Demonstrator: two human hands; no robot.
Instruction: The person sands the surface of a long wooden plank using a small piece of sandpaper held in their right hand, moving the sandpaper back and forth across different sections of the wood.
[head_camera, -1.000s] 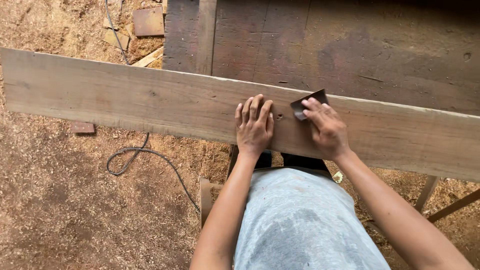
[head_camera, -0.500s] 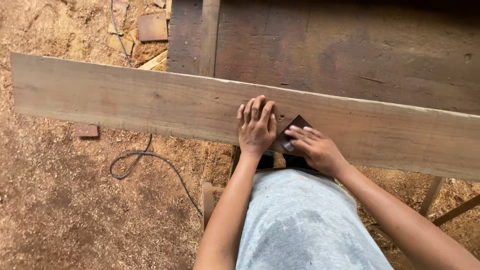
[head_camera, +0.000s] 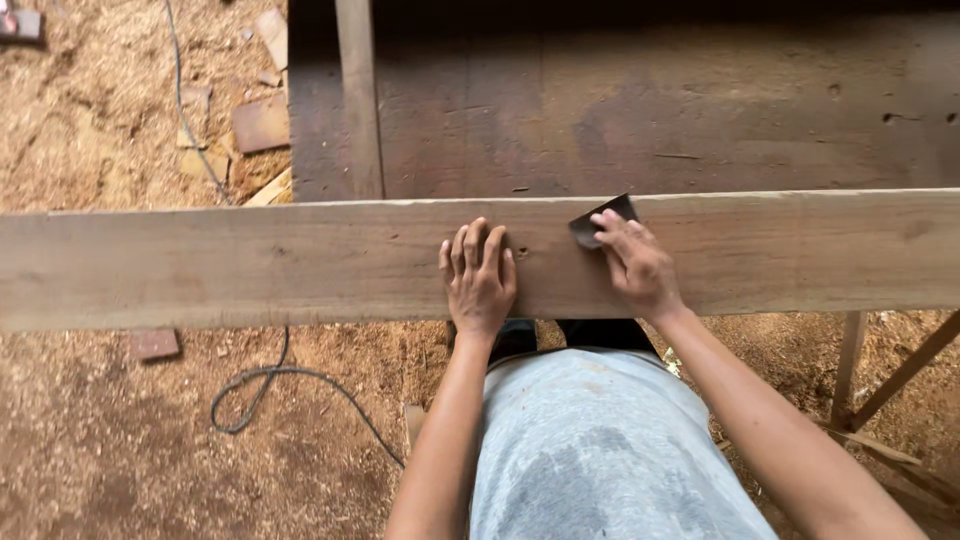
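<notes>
Two hands: both rest on one long plank (head_camera: 250, 265) spanning the frame's middle.
Lower left: black cable (head_camera: 262, 385) loops over sawdust floor (head_camera: 90, 440).
Left hand (head_camera: 480, 280): flat at centre, fingers spread, gripping nothing.
Right hand (head_camera: 635, 265): fingers press dark sandpaper (head_camera: 600, 218) onto the plank's far edge.
Upper right: dark worktop (head_camera: 650, 110) behind.

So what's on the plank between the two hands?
Just bare wood. In the head view, the plank shows only a small dark knot between the flat left hand and the right hand pressing the sandpaper.
</notes>
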